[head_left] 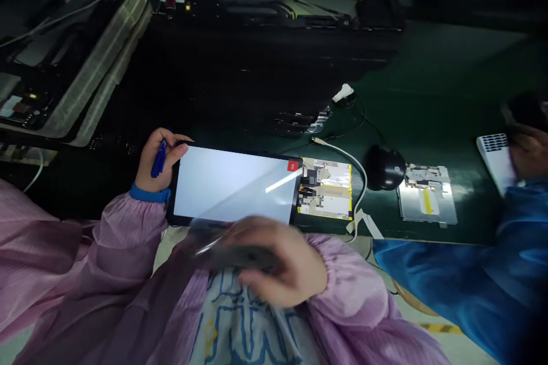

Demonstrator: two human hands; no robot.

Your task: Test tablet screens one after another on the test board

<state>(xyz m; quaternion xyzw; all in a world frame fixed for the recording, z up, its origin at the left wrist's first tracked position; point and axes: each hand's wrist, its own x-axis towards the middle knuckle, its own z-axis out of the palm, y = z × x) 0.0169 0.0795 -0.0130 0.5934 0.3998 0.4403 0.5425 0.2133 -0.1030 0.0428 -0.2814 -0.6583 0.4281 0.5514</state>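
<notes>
Tablet [233, 182] is positioned immediately left of the circuit-board assembly [336, 189]. Cable [364, 177] curves around the assembly's right side. On the bench [445, 91], further right: computer mouse [385, 168], then second board assembly [443, 199].

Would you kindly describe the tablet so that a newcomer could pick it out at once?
Along the near edge of the dark green table, find the wearer's left hand with the blue wristband. It grips the left side of the tablet. A bright white screen with a red patch at its upper right sets it apart from the yellow-edged circuit assembly just to its right.
</notes>
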